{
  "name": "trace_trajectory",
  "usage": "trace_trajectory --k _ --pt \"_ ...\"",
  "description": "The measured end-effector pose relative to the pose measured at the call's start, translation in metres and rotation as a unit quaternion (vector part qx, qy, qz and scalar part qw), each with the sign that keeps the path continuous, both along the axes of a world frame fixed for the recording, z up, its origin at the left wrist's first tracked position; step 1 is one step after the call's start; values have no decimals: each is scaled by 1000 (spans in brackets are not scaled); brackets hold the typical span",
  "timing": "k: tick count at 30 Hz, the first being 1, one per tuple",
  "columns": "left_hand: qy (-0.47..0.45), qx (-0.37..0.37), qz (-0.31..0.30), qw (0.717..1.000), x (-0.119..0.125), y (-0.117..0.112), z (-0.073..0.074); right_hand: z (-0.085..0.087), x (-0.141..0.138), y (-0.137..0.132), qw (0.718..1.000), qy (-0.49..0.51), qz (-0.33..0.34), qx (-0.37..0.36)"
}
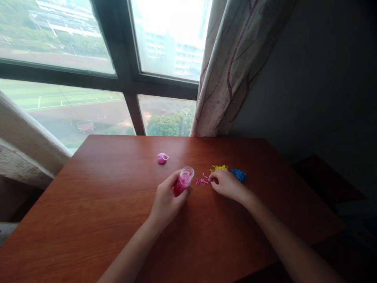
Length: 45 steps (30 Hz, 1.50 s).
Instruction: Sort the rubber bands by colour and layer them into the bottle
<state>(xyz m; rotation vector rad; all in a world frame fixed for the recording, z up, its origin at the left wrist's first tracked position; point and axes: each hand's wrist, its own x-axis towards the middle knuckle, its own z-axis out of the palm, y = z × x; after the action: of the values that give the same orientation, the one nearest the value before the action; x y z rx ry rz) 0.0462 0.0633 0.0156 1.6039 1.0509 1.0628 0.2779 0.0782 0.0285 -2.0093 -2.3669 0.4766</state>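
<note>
My left hand (167,198) is wrapped round a small clear jar (184,180) with pink bits inside, tilted toward the right, its mouth uncovered. My right hand (226,184) rests on the wooden table (118,220) with fingers curled in a pinch beside a few loose pink rubber bands (203,181); whether it grips one is too small to tell. Just behind that hand lies a little heap of yellow bands (218,168), and a heap of blue bands (239,174) sits to its right.
A pink lid (162,158) lies on the table behind the jar. A window with a dark frame (126,78) stands beyond the far edge. A patterned curtain (232,67) hangs at the back right, beside a dark wall (324,78).
</note>
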Motion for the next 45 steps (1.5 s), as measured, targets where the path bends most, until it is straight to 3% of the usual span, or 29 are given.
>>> trace_trajectory --k 13,26,35,45 --pt "-9 -8 6 1000 0 1 0 -9 -9 13 998 5 -49 40" --pt "-7 6 5 1000 0 1 2 3 -20 16 1000 -4 -17 -2" --pt "-3 10 1 1000 0 1 2 3 -51 13 992 -104 -69 -29" --pt "-3 13 6 1000 0 1 1 -4 -53 17 996 -60 -71 -18"
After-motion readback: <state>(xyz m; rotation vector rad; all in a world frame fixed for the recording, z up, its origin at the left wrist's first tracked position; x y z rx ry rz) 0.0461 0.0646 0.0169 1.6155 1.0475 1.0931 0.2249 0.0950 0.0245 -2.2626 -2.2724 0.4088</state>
